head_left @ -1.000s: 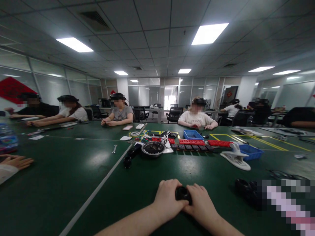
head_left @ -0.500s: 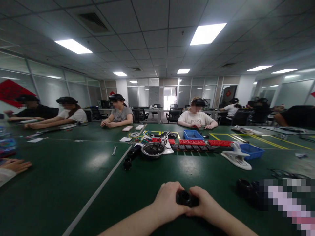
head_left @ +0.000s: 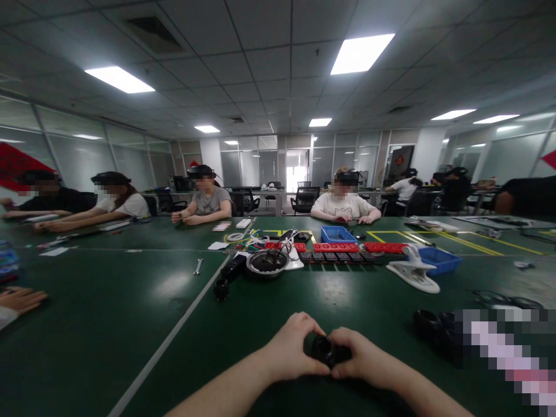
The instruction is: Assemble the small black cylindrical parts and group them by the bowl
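Note:
Low in the middle of the view, a small black round part with a hole in it is between my hands, just above or on the green table; I cannot tell which. My left hand curves around its left side, fingertips at the far edge and thumb at the near edge. On the right, my right hand pinches the part between thumb and fingers, hiding that end. Similar black round parts lie to the right of my hands.
Ahead lie a round metal-rimmed pan, red strips, blue trays, a white clamp-like stand and a wrench. Another black round piece sits left of centre. Another person's hand rests at left. Several people sit across.
My left hand's fingers and thumb have spread wider around the black part, so more of it shows. My right hand keeps its hold. The view has shifted slightly.

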{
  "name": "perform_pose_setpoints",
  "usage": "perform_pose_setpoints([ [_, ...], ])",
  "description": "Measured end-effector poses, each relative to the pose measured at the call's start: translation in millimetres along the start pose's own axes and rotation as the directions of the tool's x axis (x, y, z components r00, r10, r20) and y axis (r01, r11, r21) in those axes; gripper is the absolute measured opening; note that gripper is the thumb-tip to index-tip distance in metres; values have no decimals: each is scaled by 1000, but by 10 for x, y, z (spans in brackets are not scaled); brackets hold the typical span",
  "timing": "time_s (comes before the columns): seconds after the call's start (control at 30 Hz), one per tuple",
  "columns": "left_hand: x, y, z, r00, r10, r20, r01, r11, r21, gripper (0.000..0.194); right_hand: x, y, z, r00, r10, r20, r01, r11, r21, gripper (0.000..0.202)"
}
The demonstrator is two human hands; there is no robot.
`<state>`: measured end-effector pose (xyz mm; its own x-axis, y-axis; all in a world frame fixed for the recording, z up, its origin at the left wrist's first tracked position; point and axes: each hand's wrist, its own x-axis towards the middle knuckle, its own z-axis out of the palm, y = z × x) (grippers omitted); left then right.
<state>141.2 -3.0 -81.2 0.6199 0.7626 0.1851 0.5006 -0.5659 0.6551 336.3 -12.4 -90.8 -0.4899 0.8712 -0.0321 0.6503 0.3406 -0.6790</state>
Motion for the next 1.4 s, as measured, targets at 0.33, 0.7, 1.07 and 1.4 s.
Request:
perform_pose_setpoints([
  [0.33,-34,130,114,966,-178,-188,218,951,219,56,-18,-103,162,966,4,-259,-111,910,-399,44],
  [0.7,17,76,9,991,-126,-53,127,992,22,36,-13,-25,-76,997,-39,61,39,999,-3,54],
  [1.07,88,-16,-114,987,-43,154,61,992,-114,45,66,3,-73,993,-39,110,33,998,50,31],
  [1.4,36,90,60,978,-194,-79,200,977,70,35,32,-163,197,954,-59,-292,-90,877,-472,42],
])
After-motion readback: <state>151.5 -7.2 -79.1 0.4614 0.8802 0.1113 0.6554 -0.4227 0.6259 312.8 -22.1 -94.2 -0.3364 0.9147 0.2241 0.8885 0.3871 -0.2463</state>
